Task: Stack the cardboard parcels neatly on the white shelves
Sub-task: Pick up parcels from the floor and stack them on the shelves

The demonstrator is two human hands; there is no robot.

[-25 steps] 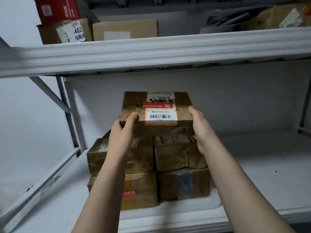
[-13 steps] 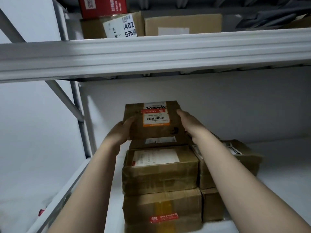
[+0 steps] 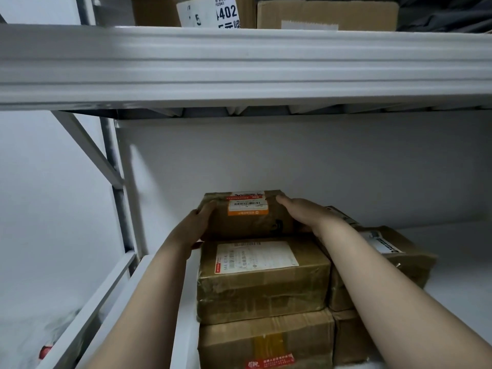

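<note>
A taped cardboard parcel (image 3: 247, 218) with an orange-edged label sits at the back of the lower white shelf (image 3: 452, 265), resting on the rear of a parcel stack. My left hand (image 3: 193, 229) cups its left side, thumb low at the front corner. My right hand (image 3: 306, 213) lies over its top right edge, fingers pointing to the back. In front of it stands a parcel with a white label (image 3: 262, 279) on top of another with a red sticker (image 3: 266, 342). What lies under the held parcel is hidden.
To the right a tilted parcel (image 3: 396, 251) lies on a lower box (image 3: 351, 339). The upper shelf beam (image 3: 239, 62) runs across overhead, with boxes (image 3: 327, 14) on it. A grey upright post (image 3: 118, 198) stands at left. White shelf board extends to the right.
Both hands have carried the labelled parcel forward and down onto the back of the stack. My view has moved closer and lower, under the upper shelf beam.
</note>
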